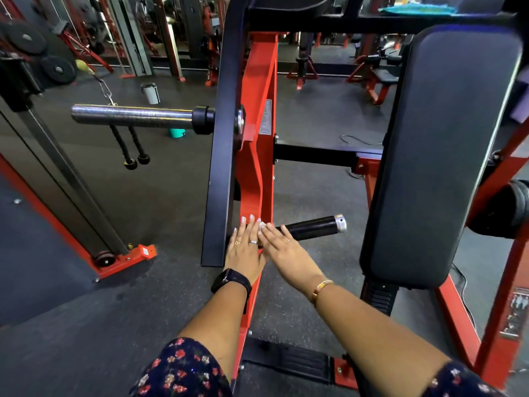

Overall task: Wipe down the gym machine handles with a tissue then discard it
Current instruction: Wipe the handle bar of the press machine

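White tissue (262,226) lies at the inner end of the black handle (312,228), beside the red frame (257,167) — pressed under straight fingers of the right hand (282,247), seemingly for wiping. Left hand (244,249) rests flat alongside, fingers straight — likely steadying.

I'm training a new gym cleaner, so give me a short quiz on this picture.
1. True or false: the tissue is green.
2. The handle's end cap is: A red, B silver, C blue.
3. Which wrist bears the watch?
Key: 1 false, it is white, at the handle; 2 B; 3 the left.
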A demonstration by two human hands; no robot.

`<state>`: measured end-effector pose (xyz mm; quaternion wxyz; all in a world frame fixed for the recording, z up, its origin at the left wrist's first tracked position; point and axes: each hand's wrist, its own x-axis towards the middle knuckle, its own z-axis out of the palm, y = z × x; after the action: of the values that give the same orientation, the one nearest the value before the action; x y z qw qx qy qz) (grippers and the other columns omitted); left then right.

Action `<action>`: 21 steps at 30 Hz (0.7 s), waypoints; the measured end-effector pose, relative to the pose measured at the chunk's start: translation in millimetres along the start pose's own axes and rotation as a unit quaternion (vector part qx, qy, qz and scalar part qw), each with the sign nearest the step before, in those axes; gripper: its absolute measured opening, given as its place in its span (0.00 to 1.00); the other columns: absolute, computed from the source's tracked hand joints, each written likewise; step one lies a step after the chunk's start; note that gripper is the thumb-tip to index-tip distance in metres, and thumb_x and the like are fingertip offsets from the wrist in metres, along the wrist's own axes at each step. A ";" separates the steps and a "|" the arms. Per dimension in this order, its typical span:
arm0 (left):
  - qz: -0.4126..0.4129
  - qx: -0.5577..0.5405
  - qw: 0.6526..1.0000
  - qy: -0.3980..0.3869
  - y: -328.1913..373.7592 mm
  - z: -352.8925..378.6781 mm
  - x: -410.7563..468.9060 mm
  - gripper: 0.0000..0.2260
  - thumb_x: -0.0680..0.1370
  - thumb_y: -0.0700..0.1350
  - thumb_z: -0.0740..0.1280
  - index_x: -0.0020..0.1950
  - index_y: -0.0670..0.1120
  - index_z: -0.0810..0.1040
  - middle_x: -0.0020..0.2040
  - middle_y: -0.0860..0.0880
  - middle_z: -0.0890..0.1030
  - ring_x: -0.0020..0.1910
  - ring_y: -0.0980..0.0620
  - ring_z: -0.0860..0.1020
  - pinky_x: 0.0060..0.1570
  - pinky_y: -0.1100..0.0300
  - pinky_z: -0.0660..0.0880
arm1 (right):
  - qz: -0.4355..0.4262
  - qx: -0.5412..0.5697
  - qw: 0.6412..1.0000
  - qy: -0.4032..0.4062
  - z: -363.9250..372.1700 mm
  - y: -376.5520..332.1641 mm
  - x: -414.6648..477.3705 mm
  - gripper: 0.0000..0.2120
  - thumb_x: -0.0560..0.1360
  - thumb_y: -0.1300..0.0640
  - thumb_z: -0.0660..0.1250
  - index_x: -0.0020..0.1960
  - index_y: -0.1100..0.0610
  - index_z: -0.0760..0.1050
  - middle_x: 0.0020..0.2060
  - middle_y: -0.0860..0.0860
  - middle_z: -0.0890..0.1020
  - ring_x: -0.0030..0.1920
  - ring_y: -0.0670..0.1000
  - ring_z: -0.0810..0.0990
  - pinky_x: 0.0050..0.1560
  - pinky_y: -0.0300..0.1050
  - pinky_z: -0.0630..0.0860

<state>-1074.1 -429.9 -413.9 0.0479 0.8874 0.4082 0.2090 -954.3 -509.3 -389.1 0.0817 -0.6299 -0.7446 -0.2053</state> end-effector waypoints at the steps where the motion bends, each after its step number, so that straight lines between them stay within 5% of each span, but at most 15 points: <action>1: -0.001 -0.006 1.000 0.003 -1.6 0.9 -1.1 0.33 0.74 0.49 0.71 0.75 0.43 0.65 0.76 0.44 0.64 0.75 0.47 0.58 0.72 0.51 0.55 | -0.006 -0.016 1.000 -0.001 -1.1 8.7 -4.4 0.25 0.71 0.68 0.58 0.68 0.63 0.71 0.67 0.58 0.74 0.68 0.57 0.72 0.69 0.56 0.62; 3: -0.008 -0.010 1.000 0.001 -1.7 2.9 -1.7 0.30 0.79 0.58 0.55 0.78 0.46 0.57 0.78 0.48 0.54 0.77 0.51 0.47 0.74 0.55 0.45 | 0.013 -0.045 0.999 0.007 -5.7 28.8 -17.5 0.28 0.71 0.69 0.52 0.71 0.63 0.69 0.69 0.57 0.72 0.69 0.57 0.70 0.70 0.58 0.59; 5: -0.006 -0.010 1.000 -0.005 -1.1 1.2 -1.4 0.32 0.78 0.61 0.47 0.79 0.47 0.53 0.79 0.49 0.50 0.76 0.53 0.41 0.74 0.57 0.39 | 0.083 -0.055 0.995 0.020 -11.5 38.9 -28.9 0.31 0.68 0.73 0.58 0.71 0.65 0.67 0.70 0.58 0.70 0.70 0.60 0.68 0.70 0.60 0.57; 9: -0.022 -0.028 0.999 -0.015 2.1 0.7 -4.9 0.30 0.82 0.55 0.57 0.79 0.47 0.48 0.79 0.48 0.48 0.75 0.54 0.37 0.72 0.60 0.33 | 0.200 -0.030 0.979 0.029 -10.5 17.9 -34.0 0.42 0.59 0.77 0.66 0.73 0.65 0.63 0.72 0.59 0.67 0.72 0.60 0.64 0.73 0.61 0.54; 13: -0.026 -0.043 0.999 -0.014 2.3 -0.8 -5.5 0.30 0.81 0.49 0.62 0.79 0.45 0.51 0.79 0.46 0.52 0.75 0.54 0.40 0.73 0.58 0.37 | 0.111 -0.032 0.993 -0.009 -0.9 -24.1 -21.5 0.39 0.59 0.73 0.68 0.71 0.63 0.66 0.71 0.59 0.69 0.72 0.57 0.66 0.74 0.58 0.55; 17: -0.017 -0.044 0.999 0.000 2.1 -2.7 -4.5 0.34 0.72 0.42 0.74 0.75 0.40 0.65 0.74 0.40 0.67 0.75 0.43 0.61 0.71 0.49 0.54 | 0.082 -0.066 0.993 -0.052 -10.8 -17.4 4.5 0.26 0.71 0.62 0.57 0.68 0.61 0.72 0.68 0.56 0.74 0.69 0.54 0.70 0.69 0.56 0.58; 21: -0.027 -0.046 0.999 0.001 0.7 -0.8 -6.2 0.30 0.80 0.49 0.64 0.78 0.42 0.57 0.78 0.43 0.58 0.76 0.49 0.47 0.74 0.54 0.43 | 0.157 -0.082 0.982 -0.063 -20.2 9.7 1.8 0.28 0.70 0.67 0.56 0.71 0.65 0.67 0.68 0.59 0.73 0.72 0.58 0.67 0.71 0.58 0.50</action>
<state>-1077.5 -435.0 -415.1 0.0937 0.8726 0.4219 0.2275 -948.1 -514.8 -368.2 0.0141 -0.7549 -0.6211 -0.2100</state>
